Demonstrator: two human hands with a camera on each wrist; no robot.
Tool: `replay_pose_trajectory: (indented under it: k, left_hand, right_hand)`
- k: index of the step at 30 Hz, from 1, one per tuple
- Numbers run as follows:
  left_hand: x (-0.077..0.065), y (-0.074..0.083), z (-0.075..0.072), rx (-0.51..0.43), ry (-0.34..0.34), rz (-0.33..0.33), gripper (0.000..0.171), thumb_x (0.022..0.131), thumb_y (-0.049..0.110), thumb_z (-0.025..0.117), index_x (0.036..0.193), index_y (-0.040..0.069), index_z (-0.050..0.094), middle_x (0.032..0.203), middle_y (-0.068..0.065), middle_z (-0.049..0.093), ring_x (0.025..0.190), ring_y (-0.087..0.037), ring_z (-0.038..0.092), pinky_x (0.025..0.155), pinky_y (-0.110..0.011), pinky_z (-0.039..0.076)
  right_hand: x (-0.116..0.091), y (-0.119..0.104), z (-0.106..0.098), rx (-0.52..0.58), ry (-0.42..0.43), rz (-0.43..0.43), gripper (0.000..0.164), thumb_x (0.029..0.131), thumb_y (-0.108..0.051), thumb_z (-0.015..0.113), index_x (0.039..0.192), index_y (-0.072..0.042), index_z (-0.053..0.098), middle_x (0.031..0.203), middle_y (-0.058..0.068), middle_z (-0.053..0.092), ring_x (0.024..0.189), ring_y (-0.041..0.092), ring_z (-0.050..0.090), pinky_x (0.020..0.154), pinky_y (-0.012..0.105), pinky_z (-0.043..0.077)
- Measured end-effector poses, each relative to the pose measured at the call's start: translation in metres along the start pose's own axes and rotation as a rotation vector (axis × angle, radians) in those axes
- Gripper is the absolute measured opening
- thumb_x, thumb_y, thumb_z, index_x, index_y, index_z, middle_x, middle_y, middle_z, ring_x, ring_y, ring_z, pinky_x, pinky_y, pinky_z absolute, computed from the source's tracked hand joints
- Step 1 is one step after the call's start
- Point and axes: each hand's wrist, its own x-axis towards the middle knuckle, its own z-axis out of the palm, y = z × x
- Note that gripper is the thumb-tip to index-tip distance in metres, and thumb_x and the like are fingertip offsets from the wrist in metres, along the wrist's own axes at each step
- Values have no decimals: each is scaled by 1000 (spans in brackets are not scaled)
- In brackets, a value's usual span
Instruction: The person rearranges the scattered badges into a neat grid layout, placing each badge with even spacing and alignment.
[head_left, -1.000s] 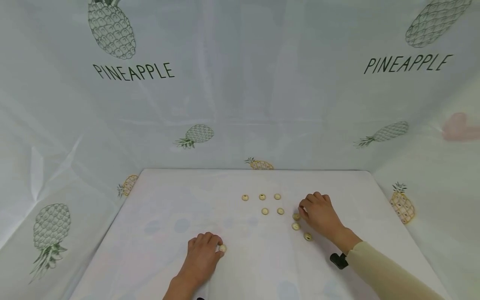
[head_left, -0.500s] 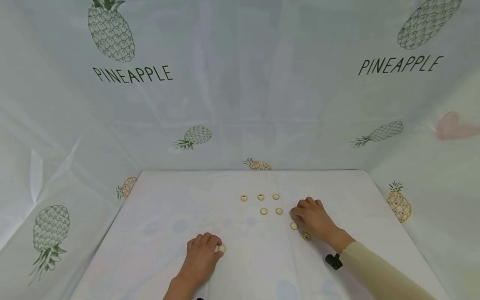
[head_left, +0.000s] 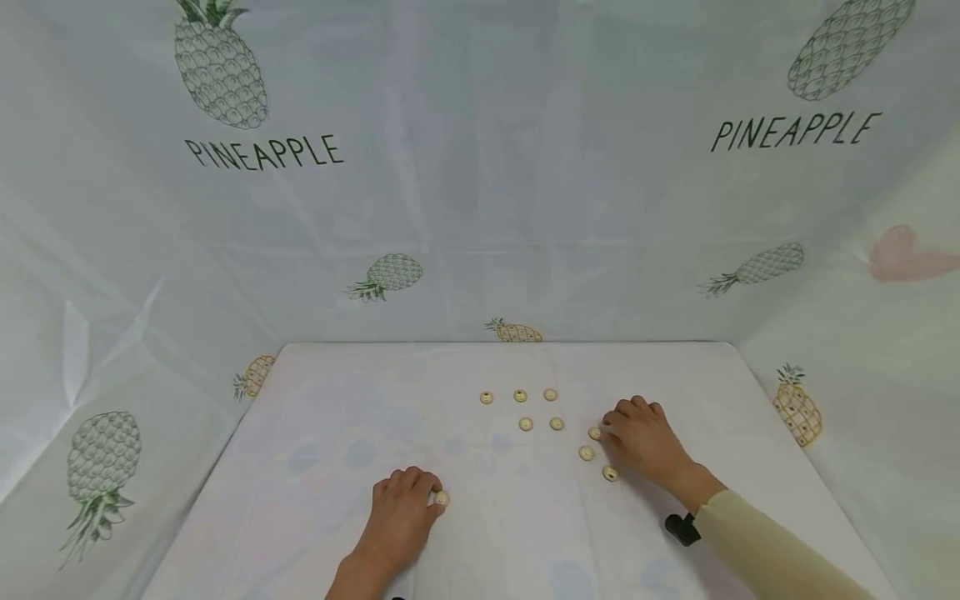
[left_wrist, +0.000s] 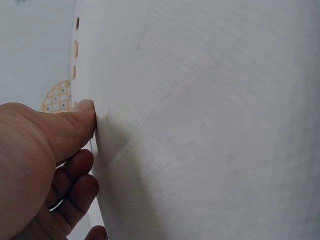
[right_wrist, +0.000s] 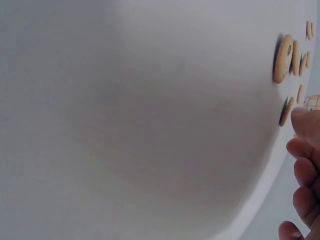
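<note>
My left hand point(head_left: 400, 512) rests on the white tabletop and pinches a small round wooden disc point(head_left: 441, 498) between thumb and forefinger. In the left wrist view the thumb point(left_wrist: 70, 127) presses down at the cloth, and the disc is hidden behind it. Farther right, my right hand point(head_left: 643, 442) has its curled fingertips on another wooden disc point(head_left: 595, 433), whose left part shows. The right wrist view has the thumb tip point(right_wrist: 302, 122) up against a disc edge point(right_wrist: 286, 112). Two more discs lie just nearer than that hand, one pale point(head_left: 587, 453) and one with a dark mark point(head_left: 610, 473).
Three discs form a back row, among them the middle one point(head_left: 521, 396); two more, including a pale one point(head_left: 526, 424), lie just in front. A white cloth covers the table point(head_left: 337, 400). A pineapple-printed curtain point(head_left: 480, 167) encloses its back and sides.
My right hand moved in over its disc, then drew back a little to the right, and the disc shifted slightly right with it. My left hand stays put. The head view shifts slightly.
</note>
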Motion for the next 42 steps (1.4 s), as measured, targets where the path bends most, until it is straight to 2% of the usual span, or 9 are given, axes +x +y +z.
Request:
replay_pose_trajectory:
  k: [10, 17, 21, 28, 35, 42]
  left_hand:
    - [0, 1, -1, 0, 27, 8, 24, 94, 24, 80, 109, 19, 62, 112, 2, 59, 102, -21, 54, 98, -58, 45]
    - [0, 1, -2, 3, 24, 8, 24, 94, 23, 81, 109, 19, 63, 111, 3, 59, 102, -20, 54, 98, -57, 45]
    - [0, 0, -1, 3, 17, 0, 24, 94, 24, 81, 109, 19, 63, 112, 4, 58, 103, -20, 54, 99, -57, 45]
    - [1, -1, -1, -2, 7, -7, 25, 93, 25, 81, 110, 20, 63, 113, 4, 59, 103, -20, 54, 100, -58, 44]
    - [0, -4, 0, 4, 19, 14, 25, 93, 26, 81, 109, 21, 62, 112, 5, 58, 102, -18, 53, 99, -57, 45]
    - [1, -6, 1, 21, 39, 37, 26, 92, 27, 82, 108, 21, 62, 110, 6, 58, 100, -17, 53, 97, -56, 46]
  right_hand:
    - [3, -2, 9, 15, -23, -6, 15, 88, -23, 87, 96, -13, 79, 95, -1, 69, 90, 21, 55, 80, 45, 44]
    - [7, -1, 6, 60, -63, 26, 17, 90, -26, 85, 100, -14, 80, 98, -1, 70, 96, 24, 58, 86, 51, 47]
    - [9, 1, 7, 79, -85, 29, 16, 90, -26, 85, 101, -15, 81, 100, -2, 71, 95, 22, 57, 86, 51, 47]
    - [12, 2, 9, -3, -25, -77, 15, 86, -25, 86, 94, -14, 80, 92, -4, 68, 87, 17, 53, 80, 42, 43]
    - [19, -3, 7, -69, 28, -141, 18, 86, -29, 84, 90, -13, 77, 91, -2, 66, 86, 19, 51, 81, 42, 42]
    - [39, -25, 11, -67, 57, -184, 18, 84, -31, 85, 90, -15, 78, 89, -4, 65, 86, 19, 51, 80, 40, 41]
